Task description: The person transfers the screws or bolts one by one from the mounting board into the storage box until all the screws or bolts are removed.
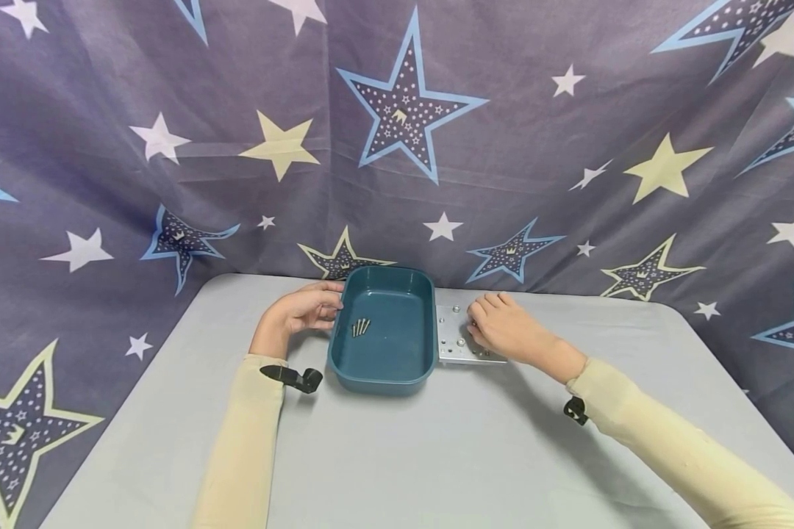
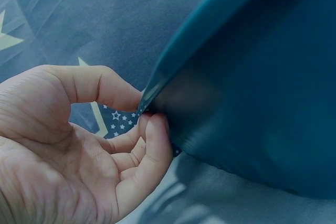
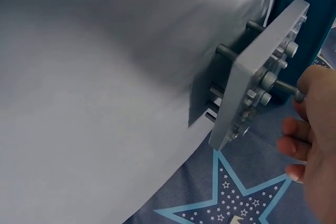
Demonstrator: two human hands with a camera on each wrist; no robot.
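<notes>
Here, the right hand (image 1: 506,327) pinches a grey metal bolt (image 3: 286,87) over a rectangular silver metal plate (image 1: 451,330).
The plate is just beside the right wall of a deep teal plastic tray (image 1: 384,361), near the pale grey table's (image 1: 370,455) far edge; slim brass-coloured screws (image 1: 360,328) lie by the tray's left wall, whose rim the left hand (image 1: 304,308) pinches. Best hold the bolt square to the plate and avoid nudging the tray against it.

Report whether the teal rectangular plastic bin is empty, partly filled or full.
Partly filled, barely: a few slim, brass-coloured metal screws lie inside the teal bin, and the rest of its floor shows bare.
</notes>
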